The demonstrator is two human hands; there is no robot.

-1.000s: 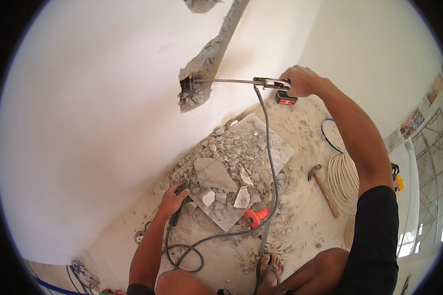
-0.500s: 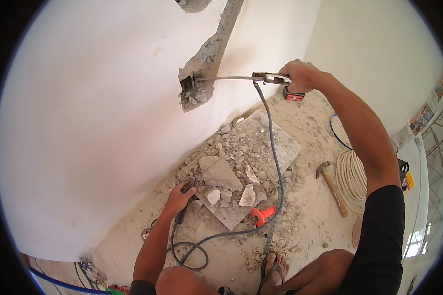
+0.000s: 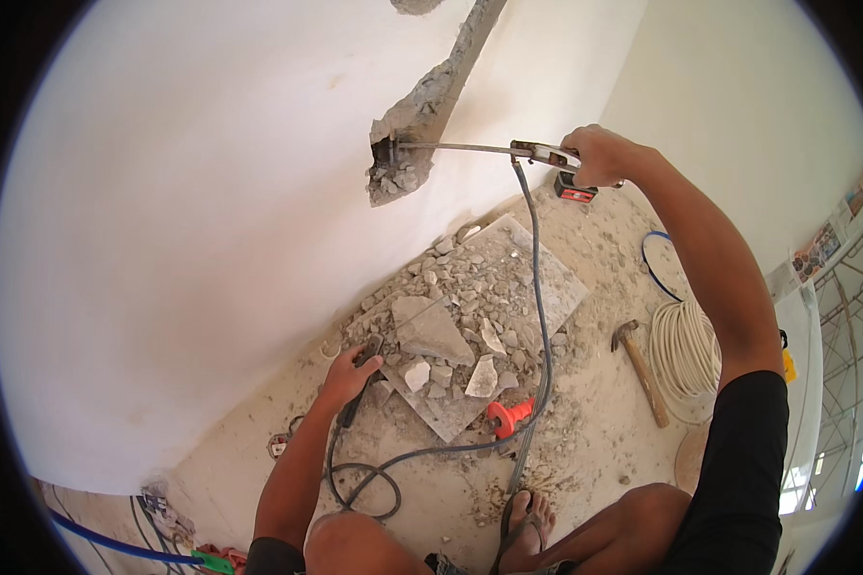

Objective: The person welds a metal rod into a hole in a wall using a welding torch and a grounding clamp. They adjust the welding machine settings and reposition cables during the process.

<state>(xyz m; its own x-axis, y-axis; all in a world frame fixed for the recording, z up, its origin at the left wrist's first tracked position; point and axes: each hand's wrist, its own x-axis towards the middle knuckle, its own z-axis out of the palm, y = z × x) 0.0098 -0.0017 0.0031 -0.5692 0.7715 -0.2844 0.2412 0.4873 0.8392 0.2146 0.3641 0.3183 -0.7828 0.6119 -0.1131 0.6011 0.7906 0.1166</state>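
My right hand (image 3: 601,156), reaching forward at the far right, is closed round metal locking pliers (image 3: 545,153). Their jaws clamp a thin metal rod (image 3: 458,147), whose far end goes into a broken-out hole (image 3: 385,163) in the white wall. A dark cable (image 3: 537,278) hangs from the jaw end of the pliers. Low on the left, my left hand (image 3: 349,376) is wrapped round a black cabled handle (image 3: 360,395) that looks like a welding electrode holder. A very thin rod slants from it over the rubble (image 3: 433,331); its tip is hard to make out.
Broken concrete lies on a grey board (image 3: 568,287) along the wall's foot. Nearby is a chisel with a red guard (image 3: 510,418). A hammer (image 3: 645,379), a coil of pale cable (image 3: 683,350) and a battery pack (image 3: 572,187) are at right. Cable loops (image 3: 374,479) lie before my knees.
The view has shifted and turned slightly, so the wall hole appears further right. Both hands keep their grips, and the rod's end is still in the hole.
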